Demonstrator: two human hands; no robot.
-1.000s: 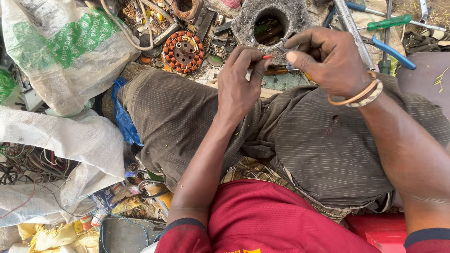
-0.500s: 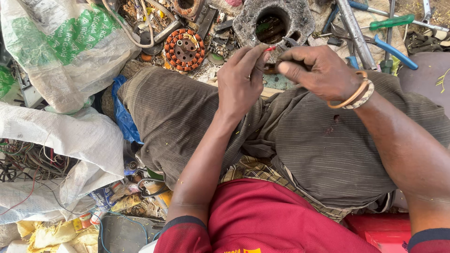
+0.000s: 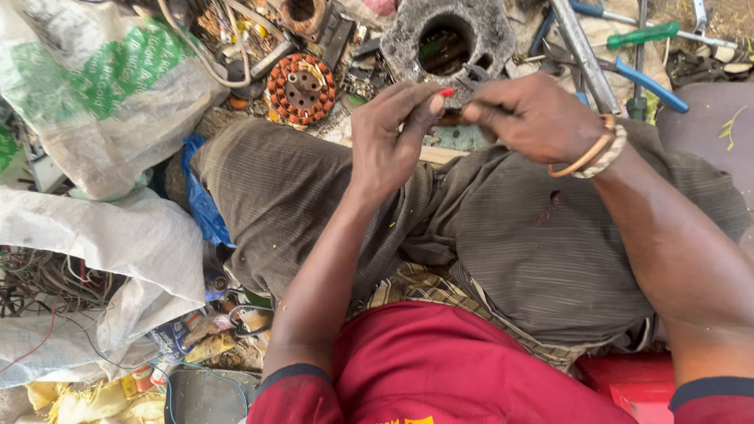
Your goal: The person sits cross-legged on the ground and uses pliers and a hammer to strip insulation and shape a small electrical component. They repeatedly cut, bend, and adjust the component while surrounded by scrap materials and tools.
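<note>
**Both hands pinched on a small red-tipped piece above your knees**

Your left hand (image 3: 389,141) has its fingers (image 3: 416,102) curled in tight, thumb and forefinger closed on a thin piece with a red tip (image 3: 445,93) that shows just past the fingertips. Your right hand (image 3: 534,118) meets it from the other side, its fingers (image 3: 483,110) bunched shut on the same small piece (how much of it lies hidden inside the two grips cannot be made out). The fingertips of the two hands are nearly touching, with the red tip between them. A pair of bangles (image 3: 593,153) sits on your right wrist.

The hands hang over your lap, above the grey-brown striped trousers (image 3: 503,235), and your red shirt (image 3: 448,369) fills the bottom of the view.

Just beyond the fingers, on the ground, lies a grey metal housing with a round hole (image 3: 448,35). To its left is a round stator with copper windings (image 3: 301,88). To the right lie a long metal bar (image 3: 581,47), a green-handled screwdriver (image 3: 644,34) and blue-handled pliers (image 3: 648,82). Off your left side are white woven sacks (image 3: 102,86), one printed green, with a tangle of wires (image 3: 47,283) beneath them.
</note>
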